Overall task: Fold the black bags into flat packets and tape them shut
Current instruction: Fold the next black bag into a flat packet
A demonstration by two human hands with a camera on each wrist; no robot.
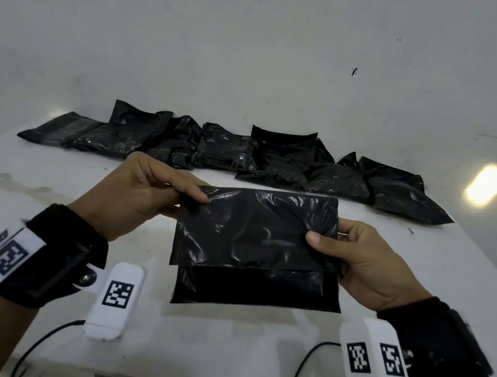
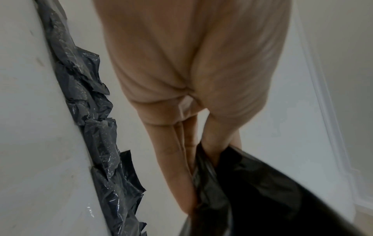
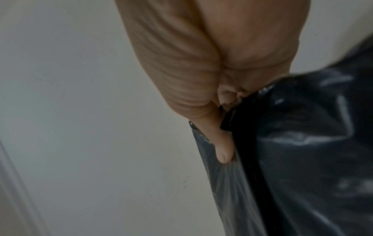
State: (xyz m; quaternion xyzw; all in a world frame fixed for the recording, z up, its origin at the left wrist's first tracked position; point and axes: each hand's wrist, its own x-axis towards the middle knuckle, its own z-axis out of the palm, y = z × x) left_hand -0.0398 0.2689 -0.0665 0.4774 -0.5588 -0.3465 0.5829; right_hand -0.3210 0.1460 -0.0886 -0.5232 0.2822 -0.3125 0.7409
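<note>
I hold a glossy black bag (image 1: 254,236) up over the white table (image 1: 222,341), folded so a top flap overlaps a darker lower part. My left hand (image 1: 147,188) pinches its upper left corner between thumb and fingers. My right hand (image 1: 354,257) pinches the right edge, thumb on the front. In the left wrist view the left hand (image 2: 191,159) grips the black bag (image 2: 252,199) at its edge. In the right wrist view the right hand (image 3: 220,143) pinches the black bag (image 3: 302,151) along a fold.
A row of several black bags (image 1: 239,152) lies along the table's far edge against the white wall (image 1: 258,48), also seen as the row of bags (image 2: 96,127) in the left wrist view. Cables (image 1: 303,367) run over the near table edge. A bright light patch (image 1: 486,188) shows at right.
</note>
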